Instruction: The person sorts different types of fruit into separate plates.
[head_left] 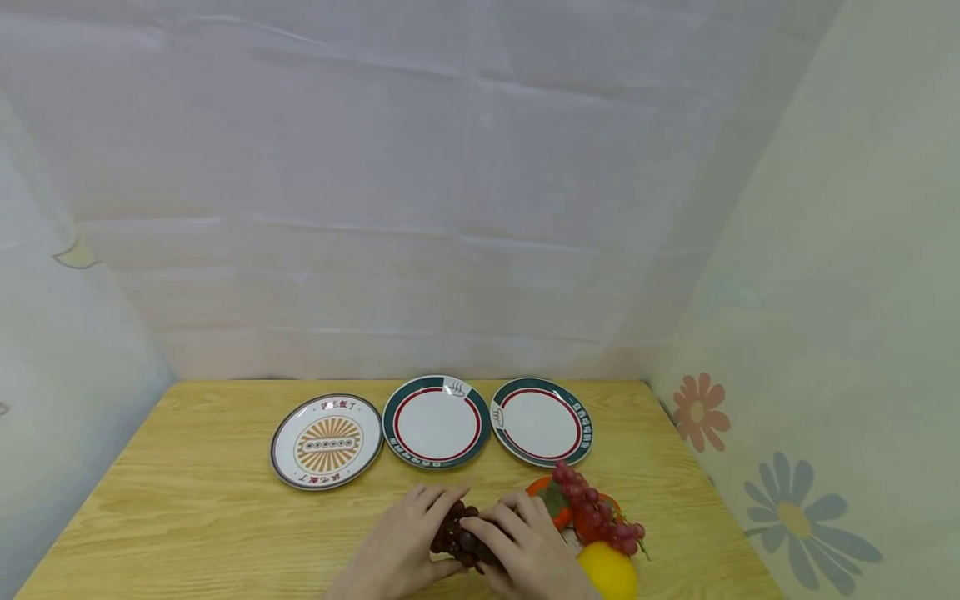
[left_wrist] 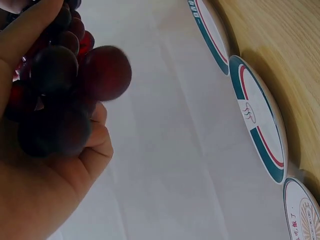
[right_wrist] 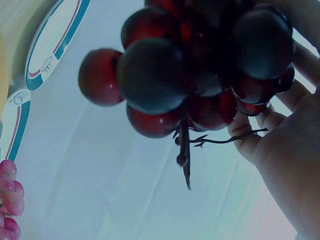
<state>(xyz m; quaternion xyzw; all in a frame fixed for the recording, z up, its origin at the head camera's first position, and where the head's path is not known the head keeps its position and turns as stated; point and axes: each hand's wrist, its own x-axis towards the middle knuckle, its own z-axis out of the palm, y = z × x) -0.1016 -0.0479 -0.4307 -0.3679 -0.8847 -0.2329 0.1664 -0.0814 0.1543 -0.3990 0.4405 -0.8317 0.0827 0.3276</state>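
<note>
A bunch of dark red-black grapes [head_left: 453, 536] is held between both hands above the front of the table. My left hand [head_left: 405, 540] grips its left end, thumb below and fingers over the top. From the other side my right hand [head_left: 527, 546] holds the bunch with bent fingers. In the left wrist view, round grapes [left_wrist: 105, 73] fill the curve of the left hand [left_wrist: 55, 185]. A thin brown stem [right_wrist: 184, 157] hangs from the bunch in the right wrist view, near the right hand [right_wrist: 295, 135].
Right of the hands lie a pinkish-red grape bunch [head_left: 588, 507], orange-red fruits [head_left: 542, 485] with a green leaf, and a yellow fruit [head_left: 609, 570]. Behind stand a sunburst plate [head_left: 285, 446] and two green-rimmed plates [head_left: 437, 425] [head_left: 542, 422] on the wooden table [head_left: 187, 500].
</note>
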